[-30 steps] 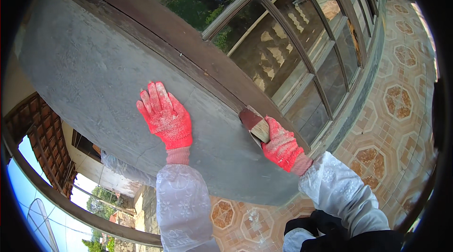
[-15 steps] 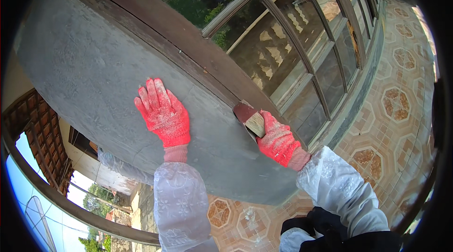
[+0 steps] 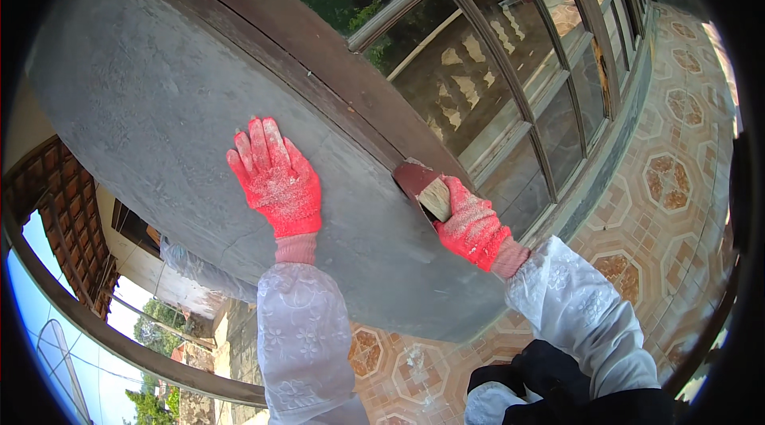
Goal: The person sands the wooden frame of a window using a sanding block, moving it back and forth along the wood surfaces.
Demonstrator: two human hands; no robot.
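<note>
My left hand (image 3: 280, 182), in a dusty red glove, lies flat on the grey plastered wall (image 3: 151, 78) with fingers stretched out. My right hand (image 3: 470, 226), in a matching glove, is closed round a flat hand tool (image 3: 422, 186) with a maroon face, a beige block and a thin grey edge; its exact kind is unclear. The tool's tip rests at the seam where the plaster meets the brown wooden frame (image 3: 366, 118), to the right of my left hand.
A paned glass window (image 3: 510, 162) in brown wood runs along the upper right. Patterned floor tiles (image 3: 669, 178) lie at right and below. A dark curved rail (image 3: 159, 368), tiled roof (image 3: 60, 218) and plastic sheeting (image 3: 195, 266) show at lower left.
Both hands sit higher in the picture than one second ago. The tool has shifted up and slightly left along the seam; my left hand remains spread on the plaster.
</note>
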